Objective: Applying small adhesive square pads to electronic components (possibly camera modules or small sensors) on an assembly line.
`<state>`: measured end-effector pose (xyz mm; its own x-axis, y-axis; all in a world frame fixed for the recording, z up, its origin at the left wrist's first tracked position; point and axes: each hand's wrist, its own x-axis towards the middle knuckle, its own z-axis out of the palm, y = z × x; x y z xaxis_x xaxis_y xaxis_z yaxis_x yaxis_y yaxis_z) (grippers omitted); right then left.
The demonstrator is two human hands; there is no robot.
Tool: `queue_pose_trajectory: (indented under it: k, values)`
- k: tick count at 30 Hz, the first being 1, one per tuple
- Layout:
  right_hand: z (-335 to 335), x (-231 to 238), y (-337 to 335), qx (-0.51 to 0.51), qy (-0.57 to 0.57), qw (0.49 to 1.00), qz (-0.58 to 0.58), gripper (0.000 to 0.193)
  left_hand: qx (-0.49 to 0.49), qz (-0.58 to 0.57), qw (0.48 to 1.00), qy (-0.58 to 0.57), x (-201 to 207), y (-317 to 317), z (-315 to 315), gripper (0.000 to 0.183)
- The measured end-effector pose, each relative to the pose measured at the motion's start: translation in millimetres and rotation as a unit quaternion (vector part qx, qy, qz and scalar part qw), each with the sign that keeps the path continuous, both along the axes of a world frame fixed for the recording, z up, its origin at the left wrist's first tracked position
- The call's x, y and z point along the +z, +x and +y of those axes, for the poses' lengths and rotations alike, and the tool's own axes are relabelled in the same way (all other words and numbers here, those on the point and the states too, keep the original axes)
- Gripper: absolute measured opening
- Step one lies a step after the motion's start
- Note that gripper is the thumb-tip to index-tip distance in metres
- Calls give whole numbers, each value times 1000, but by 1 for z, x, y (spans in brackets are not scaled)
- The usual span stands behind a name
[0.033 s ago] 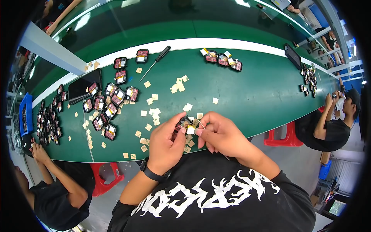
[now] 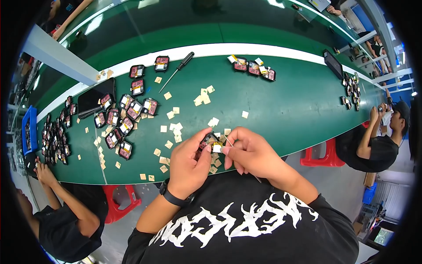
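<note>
My left hand (image 2: 191,160) is closed around a small black casing (image 2: 204,141) with a reddish circuit board inside, near the table's front edge. A small white battery-like block with yellow tape (image 2: 217,147) hangs at the casing's right side, between my hands. In my right hand (image 2: 250,152) is a thin, pale rod-like tool (image 2: 229,141). One end of it points up beside the casing, and the other comes out below the palm. My right thumb and fingertips are at the white block's edge; whether they touch it I cannot tell.
Pale square pieces (image 2: 176,127) lie scattered over the green table (image 2: 281,105). Several similar open casings (image 2: 133,109) are grouped at left, more (image 2: 253,68) at the back. A screwdriver (image 2: 178,70) lies behind. Co-workers sit at left (image 2: 70,207) and right (image 2: 369,141).
</note>
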<state>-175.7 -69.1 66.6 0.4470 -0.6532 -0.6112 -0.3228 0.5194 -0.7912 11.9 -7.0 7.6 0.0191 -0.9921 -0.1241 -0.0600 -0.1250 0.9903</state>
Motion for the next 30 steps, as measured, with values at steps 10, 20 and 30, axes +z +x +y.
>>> queue_pose_trajectory:
  k: [10,20,30]
  values:
    - [0,-15,6,-58,72,993,-73,17,21,-72,995,-59,-1,-4,0,34]
    - [9,-31,3,-41,-45,996,-61,19,3,48,998,38,4,4,-3,35]
    - [9,-31,-4,77,-426,901,23,35,-6,145,985,96,10,6,-6,40]
